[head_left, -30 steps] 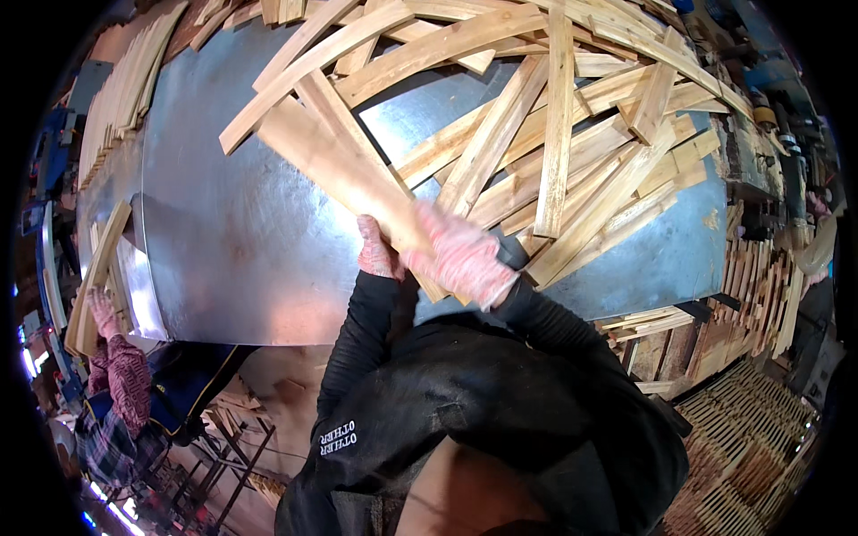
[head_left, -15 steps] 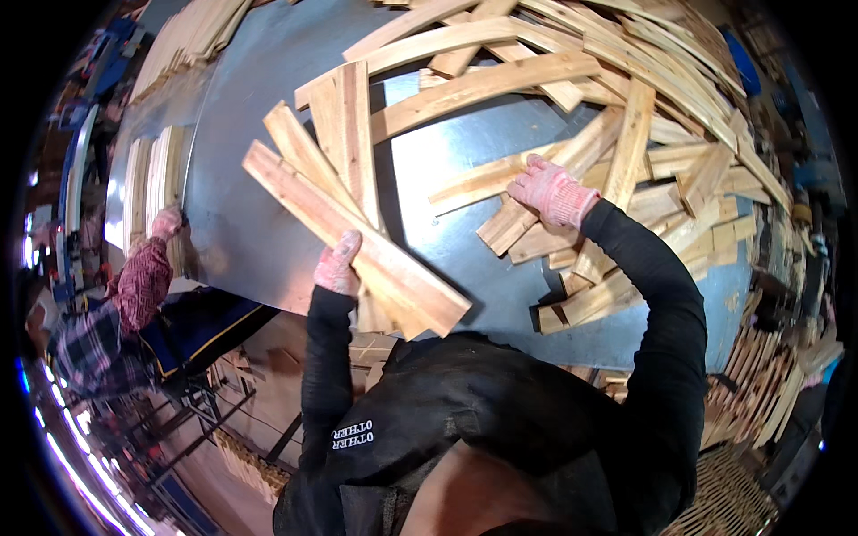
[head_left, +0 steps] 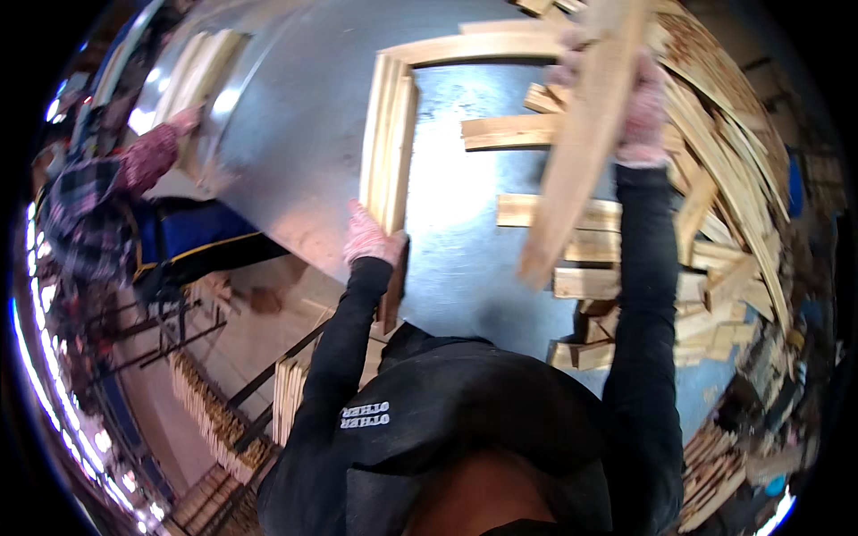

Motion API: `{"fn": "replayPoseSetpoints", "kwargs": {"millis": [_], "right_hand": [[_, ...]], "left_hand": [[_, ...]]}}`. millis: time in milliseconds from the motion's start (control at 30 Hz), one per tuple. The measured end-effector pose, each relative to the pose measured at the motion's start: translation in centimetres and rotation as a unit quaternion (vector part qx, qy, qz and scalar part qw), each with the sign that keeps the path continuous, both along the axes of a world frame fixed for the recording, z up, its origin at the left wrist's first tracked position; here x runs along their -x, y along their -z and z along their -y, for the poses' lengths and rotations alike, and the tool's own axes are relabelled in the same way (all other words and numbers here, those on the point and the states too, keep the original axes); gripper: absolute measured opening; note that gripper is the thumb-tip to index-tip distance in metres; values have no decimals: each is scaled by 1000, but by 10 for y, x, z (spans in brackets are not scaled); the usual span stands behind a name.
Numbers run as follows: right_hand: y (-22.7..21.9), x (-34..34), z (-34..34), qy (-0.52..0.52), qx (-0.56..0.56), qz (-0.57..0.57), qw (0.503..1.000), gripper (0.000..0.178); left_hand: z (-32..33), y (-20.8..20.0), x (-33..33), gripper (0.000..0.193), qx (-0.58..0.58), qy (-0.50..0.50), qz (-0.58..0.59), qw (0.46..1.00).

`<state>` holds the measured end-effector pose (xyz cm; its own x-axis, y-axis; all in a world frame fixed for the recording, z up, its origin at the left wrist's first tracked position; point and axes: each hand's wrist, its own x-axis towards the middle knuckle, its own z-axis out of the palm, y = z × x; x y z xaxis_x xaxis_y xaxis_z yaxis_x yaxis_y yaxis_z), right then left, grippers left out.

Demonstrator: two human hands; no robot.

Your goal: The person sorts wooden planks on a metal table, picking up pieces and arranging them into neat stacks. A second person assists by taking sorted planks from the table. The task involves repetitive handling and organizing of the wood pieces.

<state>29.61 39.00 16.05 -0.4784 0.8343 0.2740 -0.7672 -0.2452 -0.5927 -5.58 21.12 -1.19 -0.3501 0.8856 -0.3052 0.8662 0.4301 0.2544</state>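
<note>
In a pink-and-white glove, my right hand (head_left: 642,112) is closed round a wooden board (head_left: 585,134) lifted over the right side of the metal table. Motion blurs the board slightly. My left hand (head_left: 371,239), gloved alike, is closed on the near end of a row of wooden slats (head_left: 386,147), which lie side by side, lengthwise, at mid-table. Part of its fingers is hidden behind the slats. Under the raised board, several short wooden pieces (head_left: 509,132) lie crosswise, partly covered by it and by my right forearm.
A long loose heap of slats (head_left: 733,179) curves along the table's right side. On the left, a co-worker's gloved hand (head_left: 185,121) touches another small stack of slats (head_left: 198,79). The metal tabletop (head_left: 295,116) ends near my body. Bundled slats (head_left: 210,420) stand below at left.
The fanned slats at my left hand are now lined up side by side. My right hand has moved up and right and now holds a board. The co-worker's hand has shifted in view.
</note>
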Motion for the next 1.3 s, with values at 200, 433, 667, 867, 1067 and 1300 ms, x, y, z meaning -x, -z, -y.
{"fn": "replayPoseSetpoints", "kwargs": {"millis": [200,433,667,867,1067,1300], "right_hand": [[219,10,90,118,229,295,920,42],[195,97,218,167,389,298,856,47],[175,78,199,181,359,241,883,42],[198,80,215,282,48,416,863,41],[130,85,207,255,61,441,858,38],[125,86,230,174,54,475,861,38]], "left_hand": [[-14,-32,-26,108,56,-14,4,998],[-2,-20,-6,114,42,-11,-4,999],[-2,-33,54,108,24,16,-96,995],[-1,-33,74,107,50,-3,-158,986],[5,-27,-12,83,-262,100,333,900],[-77,-76,-137,35,-53,94,652,751]]}}
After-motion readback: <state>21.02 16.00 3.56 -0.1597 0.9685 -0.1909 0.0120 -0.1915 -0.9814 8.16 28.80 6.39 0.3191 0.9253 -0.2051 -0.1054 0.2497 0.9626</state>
